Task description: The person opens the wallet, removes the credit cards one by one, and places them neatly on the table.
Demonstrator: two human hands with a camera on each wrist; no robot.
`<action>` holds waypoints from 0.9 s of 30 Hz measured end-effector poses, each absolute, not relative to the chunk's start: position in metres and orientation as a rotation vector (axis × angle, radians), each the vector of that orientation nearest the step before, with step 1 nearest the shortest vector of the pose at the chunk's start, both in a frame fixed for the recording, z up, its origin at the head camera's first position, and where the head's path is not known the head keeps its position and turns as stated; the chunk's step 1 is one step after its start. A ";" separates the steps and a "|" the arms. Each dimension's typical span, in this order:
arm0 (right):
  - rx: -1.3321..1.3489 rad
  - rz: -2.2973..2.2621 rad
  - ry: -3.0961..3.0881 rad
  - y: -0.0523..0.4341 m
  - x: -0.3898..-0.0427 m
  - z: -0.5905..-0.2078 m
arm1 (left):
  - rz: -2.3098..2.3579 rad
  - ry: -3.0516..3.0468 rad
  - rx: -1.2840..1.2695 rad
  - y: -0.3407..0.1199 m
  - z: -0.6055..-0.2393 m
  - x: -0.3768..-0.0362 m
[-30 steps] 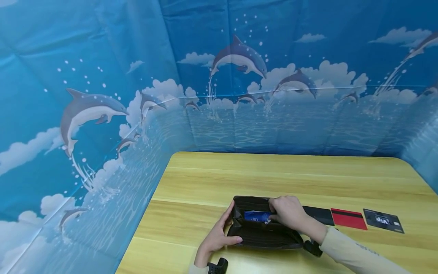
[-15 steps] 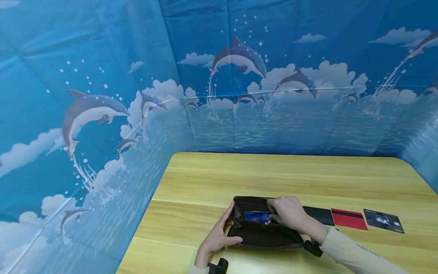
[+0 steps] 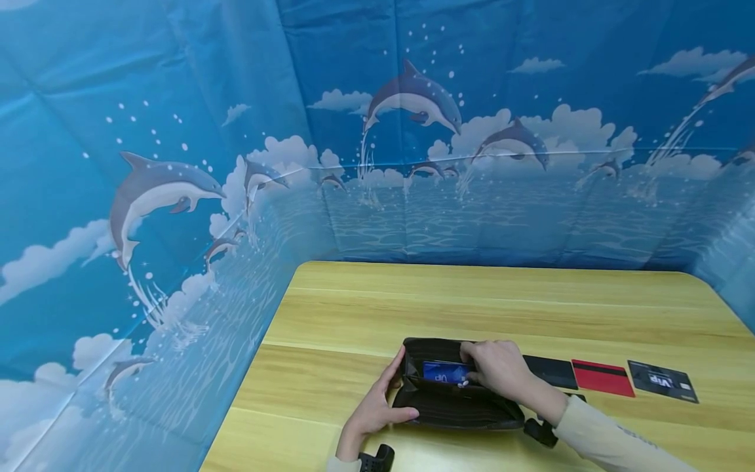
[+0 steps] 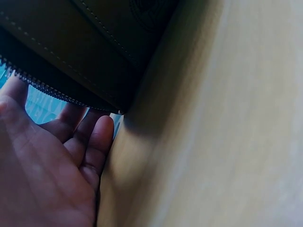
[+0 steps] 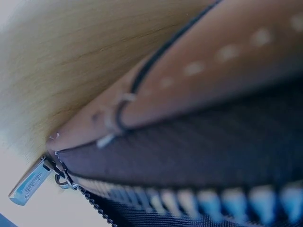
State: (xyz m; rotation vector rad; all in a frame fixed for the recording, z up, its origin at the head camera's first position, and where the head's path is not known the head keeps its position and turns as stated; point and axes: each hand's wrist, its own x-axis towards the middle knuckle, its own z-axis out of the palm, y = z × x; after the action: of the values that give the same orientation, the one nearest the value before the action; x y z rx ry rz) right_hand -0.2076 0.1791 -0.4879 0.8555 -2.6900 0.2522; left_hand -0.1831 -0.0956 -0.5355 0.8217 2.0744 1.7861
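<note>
A dark brown zip wallet [image 3: 454, 406] lies open on the wooden table [image 3: 472, 301], near its front edge. My left hand [image 3: 377, 410] grips the wallet's left end, thumb over the near flap, fingers along the side. My right hand [image 3: 498, 367] pinches a blue card [image 3: 444, 372] that stands in the wallet's inner pocket. The left wrist view has my left hand [image 4: 52, 161] beside the wallet's zip edge [image 4: 61, 92]. In the right wrist view only the wallet's stitched leather [image 5: 213, 80] and a metal zip pull [image 5: 29, 185] appear, very close.
Three cards lie in a row right of the wallet: a black card [image 3: 551, 370], a red card with a black stripe [image 3: 603, 377] and a dark VIP card [image 3: 662, 380]. Blue dolphin-print sheeting [image 3: 177, 196] walls the table on three sides.
The blue card shows a little more inside the wallet and my right hand has shifted slightly. The left hand and the wallet stay put.
</note>
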 end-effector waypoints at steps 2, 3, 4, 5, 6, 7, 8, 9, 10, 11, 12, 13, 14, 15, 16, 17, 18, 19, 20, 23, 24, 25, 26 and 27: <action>0.843 0.241 -2.694 0.179 -0.207 -0.488 | 1.787 2.070 0.824 -0.096 -0.535 -0.183; 0.837 0.238 -2.694 0.179 -0.207 -0.488 | 1.787 2.070 0.823 -0.096 -0.535 -0.183; 0.832 0.236 -2.692 0.178 -0.207 -0.488 | 1.786 2.071 0.822 -0.096 -0.536 -0.183; 0.827 0.238 -2.691 0.178 -0.207 -0.488 | 1.788 2.068 0.820 -0.096 -0.536 -0.183; 0.822 0.241 -2.689 0.178 -0.207 -0.487 | 1.791 2.066 0.817 -0.096 -0.536 -0.183; 0.819 0.247 -2.688 0.179 -0.206 -0.487 | 1.792 2.065 0.815 -0.096 -0.536 -0.183; 0.816 0.253 -2.686 0.179 -0.206 -0.488 | 1.793 2.063 0.812 -0.096 -0.536 -0.183; 0.814 0.258 -2.685 0.179 -0.207 -0.488 | 1.794 2.061 0.811 -0.096 -0.536 -0.183; 0.813 0.262 -2.683 0.179 -0.206 -0.488 | 1.797 2.060 0.811 -0.096 -0.536 -0.183; 0.811 0.269 -2.682 0.179 -0.206 -0.488 | 1.799 2.057 0.812 -0.096 -0.536 -0.183; 0.809 0.274 -2.680 0.179 -0.206 -0.489 | 1.802 2.054 0.813 -0.096 -0.537 -0.183; 0.807 0.280 -2.679 0.179 -0.206 -0.489 | 1.803 2.051 0.814 -0.096 -0.537 -0.183; 0.804 0.282 -2.681 0.179 -0.206 -0.489 | 1.805 2.050 0.814 -0.096 -0.537 -0.183; 0.800 0.284 -2.683 0.179 -0.206 -0.489 | 1.808 2.048 0.814 -0.096 -0.538 -0.183; 0.796 0.285 -2.684 0.179 -0.206 -0.490 | 1.810 2.047 0.817 -0.096 -0.538 -0.183; 0.792 0.289 -2.687 0.179 -0.206 -0.490 | 1.811 2.048 0.818 -0.096 -0.539 -0.184; 0.789 0.293 -2.689 0.179 -0.206 -0.490 | 1.814 2.046 0.820 -0.096 -0.539 -0.184; 0.788 0.296 -2.692 0.179 -0.206 -0.490 | 1.815 2.048 0.820 -0.096 -0.540 -0.184; 0.786 0.297 -2.694 0.179 -0.206 -0.491 | 1.818 2.048 0.821 -0.096 -0.540 -0.184; 0.781 0.304 -2.694 0.179 -0.206 -0.491 | 1.827 2.048 0.819 -0.096 -0.541 -0.184; 0.779 0.305 -2.694 0.179 -0.207 -0.491 | 1.831 2.047 0.817 -0.096 -0.541 -0.183; 0.775 0.304 -2.693 0.179 -0.207 -0.491 | 1.834 2.052 0.812 -0.096 -0.541 -0.183; 0.773 0.307 -2.692 0.179 -0.207 -0.491 | 1.836 2.056 0.815 -0.096 -0.540 -0.183; 0.770 0.307 -2.689 0.179 -0.207 -0.491 | 1.838 2.059 0.814 -0.096 -0.540 -0.183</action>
State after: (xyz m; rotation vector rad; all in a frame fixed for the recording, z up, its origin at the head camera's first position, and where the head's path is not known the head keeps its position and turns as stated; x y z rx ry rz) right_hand -0.2071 0.1793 -0.4914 0.7702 -2.6892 0.3071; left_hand -0.1831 -0.0956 -0.5404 0.8139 2.0591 1.8381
